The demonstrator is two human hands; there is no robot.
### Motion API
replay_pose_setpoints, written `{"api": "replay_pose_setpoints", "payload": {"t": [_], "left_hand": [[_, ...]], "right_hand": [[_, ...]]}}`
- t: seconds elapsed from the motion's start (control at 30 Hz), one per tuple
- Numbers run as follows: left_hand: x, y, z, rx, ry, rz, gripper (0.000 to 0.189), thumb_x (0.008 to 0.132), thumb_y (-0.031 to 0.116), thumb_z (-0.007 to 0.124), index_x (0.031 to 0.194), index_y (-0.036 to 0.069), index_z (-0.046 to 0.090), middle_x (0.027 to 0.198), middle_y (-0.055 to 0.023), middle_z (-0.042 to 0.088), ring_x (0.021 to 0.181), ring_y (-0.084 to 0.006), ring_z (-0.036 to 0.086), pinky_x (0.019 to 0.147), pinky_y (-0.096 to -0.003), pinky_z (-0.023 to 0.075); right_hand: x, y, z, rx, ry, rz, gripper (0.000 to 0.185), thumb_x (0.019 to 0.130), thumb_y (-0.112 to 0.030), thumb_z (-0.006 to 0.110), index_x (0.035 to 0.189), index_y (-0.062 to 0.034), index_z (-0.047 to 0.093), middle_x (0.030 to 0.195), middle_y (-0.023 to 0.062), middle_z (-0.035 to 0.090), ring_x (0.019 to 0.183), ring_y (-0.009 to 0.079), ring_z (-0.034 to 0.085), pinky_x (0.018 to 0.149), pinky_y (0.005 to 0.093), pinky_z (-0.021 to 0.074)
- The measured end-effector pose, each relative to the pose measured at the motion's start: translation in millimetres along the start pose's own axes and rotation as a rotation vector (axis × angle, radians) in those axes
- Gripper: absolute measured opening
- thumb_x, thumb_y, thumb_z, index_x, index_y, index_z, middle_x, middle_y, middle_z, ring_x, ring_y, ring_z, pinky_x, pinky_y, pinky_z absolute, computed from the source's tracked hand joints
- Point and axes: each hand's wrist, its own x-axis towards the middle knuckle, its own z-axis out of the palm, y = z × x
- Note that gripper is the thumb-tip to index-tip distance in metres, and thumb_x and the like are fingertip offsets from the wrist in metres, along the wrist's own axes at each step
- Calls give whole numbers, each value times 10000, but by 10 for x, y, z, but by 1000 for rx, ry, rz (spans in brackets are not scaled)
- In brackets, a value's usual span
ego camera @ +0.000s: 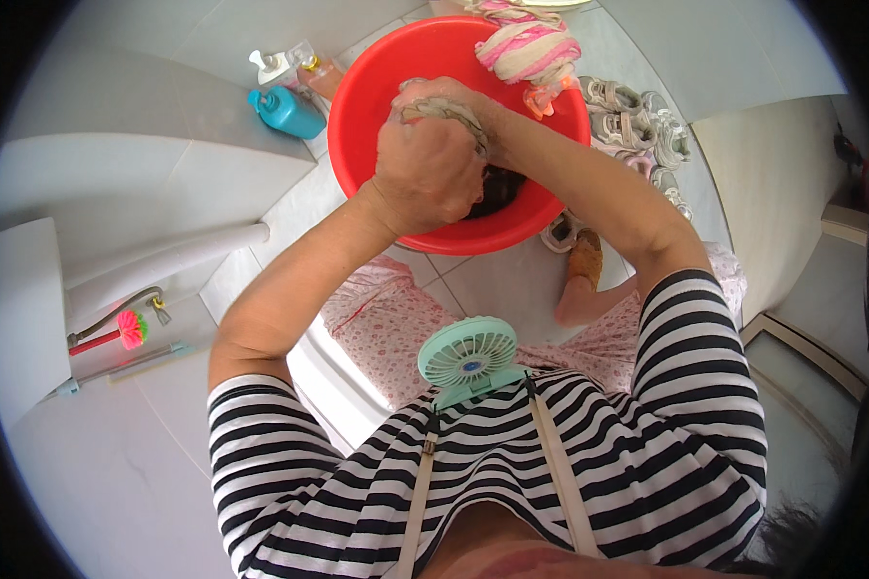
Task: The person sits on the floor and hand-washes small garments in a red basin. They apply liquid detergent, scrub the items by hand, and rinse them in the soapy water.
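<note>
Both my hands are raised over a red plastic basin [355, 116] and grip a wet, light-coloured cloth [445, 112] between them. My left hand [431, 166], on the picture's left arm, would be the nearer one in view, its fingers closed around the bunched cloth. My right hand [456, 94] is closed on the far part of the same cloth. Dark wet fabric [498, 192] lies in the basin below my hands. A pink and cream striped cloth [532, 52] hangs over the basin's far right rim.
Pump bottles, one blue [290, 112] and one white [271, 66], stand left of the basin. Several shoes [623, 127] lie on the tiles to its right. A mint-green hand fan [471, 354] hangs at my chest. A grey pipe [181, 253] runs along the left wall.
</note>
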Motion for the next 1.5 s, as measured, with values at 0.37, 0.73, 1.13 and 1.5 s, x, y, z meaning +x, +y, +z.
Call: {"api": "replay_pose_setpoints", "payload": {"t": [0.37,0.73,1.13,1.5], "left_hand": [[-78,375,258,135,-525,330,121,610,164,569,571,55,602,579,-95,492,535,-229,472,311,-355,270],[173,-24,251,-280,140,-459,181,684,152,572,789,11,617,838,-124,565,746,-242,527,540,-349,435],[461,-825,1527,-715,20,-1048,361,759,256,601,1058,55,617,752,-135,616,663,-202,548,673,-299,445],[330,-827,1514,-773,4,-986,322,819,231,598,1054,11,612,797,-44,631,671,-83,532,644,-243,451]], "right_hand": [[229,3,119,-1876,-425,-675,176,634,-206,588,743,-96,670,782,116,638,724,274,621,599,359,492],[-558,-247,-659,-643,389,-701,174,746,-216,604,777,-46,614,724,76,602,623,185,575,553,316,473],[-597,-227,-1150,-1221,1347,-813,451,721,-350,606,1073,-71,571,984,170,552,970,296,511,783,463,418],[-392,-22,-1431,-1171,1241,-813,420,748,-245,550,1129,-76,499,1121,208,465,1011,366,463,850,443,396]]}}
